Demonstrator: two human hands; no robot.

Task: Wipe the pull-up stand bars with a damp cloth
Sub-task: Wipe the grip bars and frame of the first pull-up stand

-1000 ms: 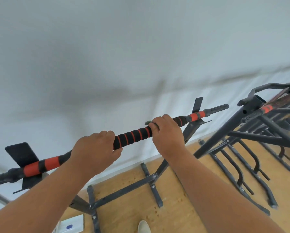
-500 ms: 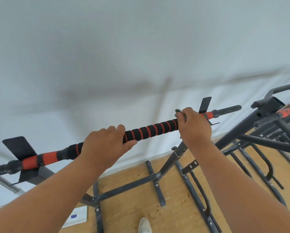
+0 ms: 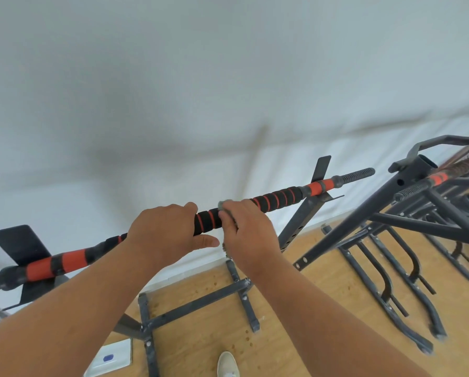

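Your left hand (image 3: 162, 235) wrapped round the black-and-orange foam-padded pull-up bar (image 3: 277, 198), your right hand (image 3: 248, 235) beside it pressing a small grey cloth (image 3: 224, 204) around the bar, no readable writing.

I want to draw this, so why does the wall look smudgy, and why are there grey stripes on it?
Head view: the white wall has no sharp detail and looks smeared; the soft grey stripes on it look like blurred shadows. The bar and both hands, left hand and right hand, look sharper. The wide lens leaves the floor tilted.
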